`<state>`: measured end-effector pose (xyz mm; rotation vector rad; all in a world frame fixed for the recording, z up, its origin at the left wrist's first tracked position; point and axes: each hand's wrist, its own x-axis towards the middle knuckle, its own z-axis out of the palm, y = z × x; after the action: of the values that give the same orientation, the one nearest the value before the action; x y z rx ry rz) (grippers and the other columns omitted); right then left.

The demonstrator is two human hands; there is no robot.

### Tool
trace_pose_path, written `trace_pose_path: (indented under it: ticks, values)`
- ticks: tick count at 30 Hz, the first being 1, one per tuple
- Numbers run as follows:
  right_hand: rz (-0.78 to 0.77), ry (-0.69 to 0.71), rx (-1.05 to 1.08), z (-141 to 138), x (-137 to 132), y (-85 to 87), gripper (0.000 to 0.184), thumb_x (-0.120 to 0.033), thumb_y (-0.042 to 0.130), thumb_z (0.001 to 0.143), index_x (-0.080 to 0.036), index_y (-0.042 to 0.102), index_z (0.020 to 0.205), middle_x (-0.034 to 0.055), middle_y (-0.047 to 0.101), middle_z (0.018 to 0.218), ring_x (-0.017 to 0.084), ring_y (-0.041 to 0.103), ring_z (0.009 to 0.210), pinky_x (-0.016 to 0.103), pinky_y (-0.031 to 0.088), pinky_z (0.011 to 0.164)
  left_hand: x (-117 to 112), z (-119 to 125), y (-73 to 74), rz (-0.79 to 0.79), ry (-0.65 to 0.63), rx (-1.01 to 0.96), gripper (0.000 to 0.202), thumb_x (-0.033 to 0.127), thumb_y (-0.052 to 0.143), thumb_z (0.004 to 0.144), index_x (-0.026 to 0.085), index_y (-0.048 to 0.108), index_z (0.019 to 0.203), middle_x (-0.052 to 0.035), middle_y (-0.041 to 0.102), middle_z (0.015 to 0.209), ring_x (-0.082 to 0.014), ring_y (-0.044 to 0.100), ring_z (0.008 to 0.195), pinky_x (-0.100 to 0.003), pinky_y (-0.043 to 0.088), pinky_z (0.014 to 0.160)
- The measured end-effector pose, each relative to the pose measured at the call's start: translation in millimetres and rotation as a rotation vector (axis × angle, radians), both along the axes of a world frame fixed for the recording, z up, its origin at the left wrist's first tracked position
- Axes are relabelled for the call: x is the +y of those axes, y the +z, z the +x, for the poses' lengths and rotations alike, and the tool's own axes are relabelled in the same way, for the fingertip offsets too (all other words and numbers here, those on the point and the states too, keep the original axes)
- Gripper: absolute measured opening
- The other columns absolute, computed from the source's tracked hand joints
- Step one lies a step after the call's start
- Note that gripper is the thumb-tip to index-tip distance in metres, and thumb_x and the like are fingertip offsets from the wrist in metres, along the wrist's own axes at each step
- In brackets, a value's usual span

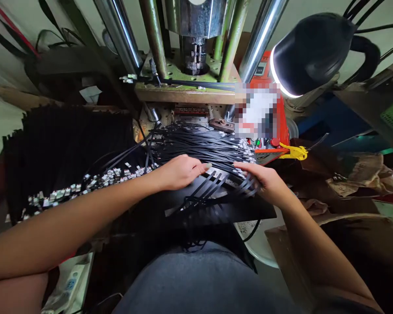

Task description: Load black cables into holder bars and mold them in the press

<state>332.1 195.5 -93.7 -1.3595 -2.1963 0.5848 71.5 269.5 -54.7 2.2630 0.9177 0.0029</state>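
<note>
In front of the press lies a wide layer of thin black cables [199, 144] with small whitish ends. My left hand [180, 172] is closed at the near edge of this layer, its thumb and fingertips together; whatever is in the pinch is hidden. To its right, my right hand [265, 181] curls round a few loose black cables [245, 187], slightly blurred, with the index finger pointing left. Between the hands shows a light metal strip [222, 175], crossed by several flat black cables [205, 187] that hang toward my lap.
A press [195, 26] with metal columns stands behind. Piled black cables [75, 148] with white connectors fill the left. A lit lamp [314, 52] hangs at upper right, above a red control box [281, 126] and yellow pliers [294, 151]. A white bucket [265, 244] sits below.
</note>
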Motion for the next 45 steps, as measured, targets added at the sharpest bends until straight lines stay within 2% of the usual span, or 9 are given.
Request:
trace_pose_path:
  ticks: [3, 6, 10, 13, 16, 20, 34, 38, 45]
  values:
    - [0.026, 0.216, -0.064, -23, 4, 0.2, 0.039, -0.018, 0.05, 0.093, -0.018, 0.057, 0.131, 0.0129, 0.056, 0.14, 0.024, 0.054, 0.129, 0.039, 0.047, 0.105, -18, -2, 4.3, -0.572, -0.017, -0.121, 0.064, 0.071, 0.032, 0.095, 0.018, 0.068, 0.088, -0.0039, 0.068, 0.086, -0.0182, 0.06, 0.078, -0.028, 0.044, 0.071]
    - [0.06, 0.11, -0.115, -37, 17, 8.7, 0.032, -0.012, 0.051, 0.086, -0.016, 0.062, 0.116, 0.0123, 0.068, 0.116, 0.024, 0.065, 0.106, 0.036, 0.053, 0.09, -27, -4, 14.2, -0.683, -0.064, -0.223, 0.039, 0.056, 0.064, 0.084, 0.018, 0.063, 0.095, -0.0004, 0.064, 0.081, -0.0154, 0.057, 0.072, -0.025, 0.042, 0.063]
    - [0.088, -0.199, -0.353, -20, 49, 29.2, 0.038, -0.009, 0.054, 0.08, -0.014, 0.062, 0.116, 0.014, 0.069, 0.108, 0.029, 0.064, 0.101, 0.039, 0.051, 0.088, -3, -12, 22.2, -0.034, -0.003, -0.044, 0.029, 0.029, 0.055, 0.089, 0.017, 0.061, 0.115, -0.0064, 0.066, 0.101, -0.0216, 0.062, 0.089, -0.032, 0.049, 0.08]
    - [0.08, -0.075, -0.518, -17, 86, 28.6, 0.056, -0.029, 0.069, 0.082, -0.008, 0.056, 0.131, 0.023, 0.055, 0.136, 0.037, 0.052, 0.125, 0.046, 0.044, 0.104, 35, -12, 7.7, 0.48, -0.006, 0.24, 0.084, 0.037, 0.074, 0.078, 0.013, 0.034, 0.149, -0.0207, 0.043, 0.147, -0.0383, 0.043, 0.133, -0.052, 0.035, 0.111]
    - [0.089, 0.02, -0.51, -38, 126, 11.3, 0.084, -0.053, 0.065, 0.086, 0.0, 0.039, 0.146, 0.0275, 0.03, 0.155, 0.039, 0.028, 0.145, 0.05, 0.029, 0.118, 77, -3, -14.6, 0.58, -0.086, 0.41, 0.136, 0.06, 0.086, 0.057, 0.01, 0.008, 0.157, -0.024, 0.002, 0.162, -0.0468, 0.006, 0.148, -0.064, 0.01, 0.118]
    - [-0.053, -0.024, -0.539, -60, 152, -10.5, 0.085, -0.064, 0.042, 0.095, -0.001, 0.03, 0.152, 0.0265, 0.03, 0.156, 0.041, 0.014, 0.15, 0.059, 0.02, 0.119, 120, 5, -30.9, 0.504, -0.163, 0.416, 0.145, 0.081, 0.073, 0.055, 0.01, -0.001, 0.157, -0.0223, -0.006, 0.162, -0.0435, -0.006, 0.15, -0.061, 0.002, 0.12]
    - [0.014, 0.049, -0.634, -57, 120, 7.6, 0.084, -0.059, 0.077, 0.073, -0.006, 0.049, 0.131, 0.0239, 0.06, 0.123, 0.04, 0.056, 0.114, 0.049, 0.043, 0.098, 110, -3, -28.8, 0.634, -0.25, 0.357, 0.086, 0.07, 0.064, 0.08, 0.013, 0.044, 0.141, -0.0175, 0.058, 0.131, -0.0327, 0.055, 0.121, -0.039, 0.037, 0.104]
    - [-0.083, 0.001, -0.646, -30, 94, 10.7, 0.041, -0.036, 0.068, 0.079, -0.012, 0.056, 0.11, 0.0168, 0.067, 0.108, 0.031, 0.064, 0.097, 0.037, 0.048, 0.081, 96, 35, -26.8, 0.664, -0.294, 0.275, 0.063, 0.064, 0.065, 0.082, 0.017, 0.059, 0.123, -0.0116, 0.066, 0.116, -0.0303, 0.061, 0.11, -0.038, 0.039, 0.094]
    - [-0.43, -0.295, -0.697, 68, 12, 3.4, 0.046, -0.034, 0.069, 0.072, -0.015, 0.052, 0.111, 0.0155, 0.066, 0.109, 0.03, 0.066, 0.09, 0.033, 0.049, 0.07, 42, 149, -47.7, 0.711, -0.477, -0.055, 0.053, 0.05, 0.075, 0.078, 0.01, 0.063, 0.112, -0.0158, 0.066, 0.109, -0.0307, 0.062, 0.1, -0.04, 0.04, 0.085]
